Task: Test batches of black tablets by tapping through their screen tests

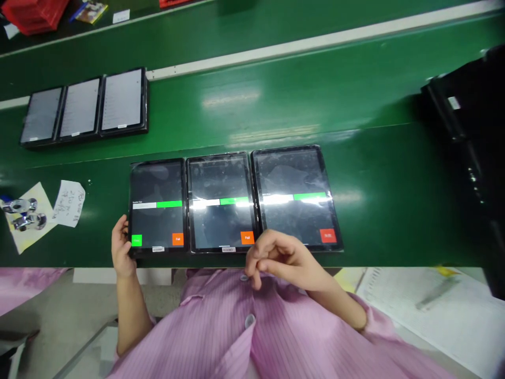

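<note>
Three tablets lie face up in a row along the near edge of the green bench: a left tablet (158,179), a middle tablet (219,176) and a right tablet (290,171). Their dark screens show white and green bars and coloured squares, some marked "Fail". My left hand (123,247) is closed at the lower left edge of the left tablet, its thumb by the corner. My right hand (282,258) hovers by the near edges of the middle and right tablets. Its fingers are curled towards the thumb, with nothing seen in them.
Three more tablets (81,108) lie at the far left. Shiny metal parts (26,213) sit on yellow paper beside a handwritten note (70,202). Dark stacked items (469,116) stand at right. Red items (35,15) lie at the far left corner. Papers (437,316) lie below right.
</note>
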Demonstrator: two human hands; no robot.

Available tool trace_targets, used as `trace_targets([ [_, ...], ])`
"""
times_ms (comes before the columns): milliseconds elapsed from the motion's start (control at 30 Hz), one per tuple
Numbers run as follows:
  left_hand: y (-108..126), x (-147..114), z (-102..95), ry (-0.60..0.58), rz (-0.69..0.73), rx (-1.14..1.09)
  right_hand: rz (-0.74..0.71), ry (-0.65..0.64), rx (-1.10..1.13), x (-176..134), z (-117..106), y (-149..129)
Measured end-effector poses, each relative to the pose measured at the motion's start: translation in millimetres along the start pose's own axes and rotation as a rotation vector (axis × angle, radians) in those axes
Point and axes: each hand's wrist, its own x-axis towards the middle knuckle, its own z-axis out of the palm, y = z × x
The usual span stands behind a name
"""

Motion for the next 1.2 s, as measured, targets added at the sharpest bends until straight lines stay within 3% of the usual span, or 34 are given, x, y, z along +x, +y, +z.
trace_targets([
  [67,-1.3,0.6,-0.4,0.002,0.002,0.014,-0.072,0.02,-0.248,2.6,-1.0,2.0],
  [233,1.5,2.8,-8.1,-0.026,-0.054,-0.002,-0.419,0.127,-1.187,15.8,0.6,17.3],
  [333,15.0,12.3,-15.1,-0.076,-0.135,-0.049,-0.477,0.13,-1.465,20.9,5.7,26.5],
  [400,32.6,25.7,-14.4,-0.132,-0.088,0.081,-0.477,0.095,-1.506,23.2,10.4,30.7],
  [500,70.3,54.8,4.8,-0.306,0.236,0.514,-0.449,0.041,-1.531,29.0,17.9,35.5],
  [600,105.7,86.8,48.5,-0.569,0.498,0.762,-0.394,-0.048,-1.581,36.8,25.5,38.7],
  [700,123.0,112.3,101.9,-0.721,0.609,0.941,-0.37,-0.089,-1.631,37.8,28.3,36.7],
  [833,124.1,129.6,148.3,-0.769,0.609,1.123,-0.466,0.126,-1.651,13.1,9.0,24.3],
  [900,122.8,133.5,153.7,-0.764,0.583,1.16,-0.453,0.278,-1.652,-9.6,-10.1,17.7],
  [1033,120.6,136.7,143.3,-0.755,0.58,1.182,-0.381,0.5,-1.65,-55.1,-43.5,14.6],
  [1100,118.8,135.4,137.0,-0.745,0.572,1.163,-0.369,0.523,-1.649,-69.1,-49.0,17.6],
  [1200,115.7,129.8,133.1,-0.716,0.586,1.16,-0.316,0.435,-1.669,-76.9,-47.9,20.1],
])
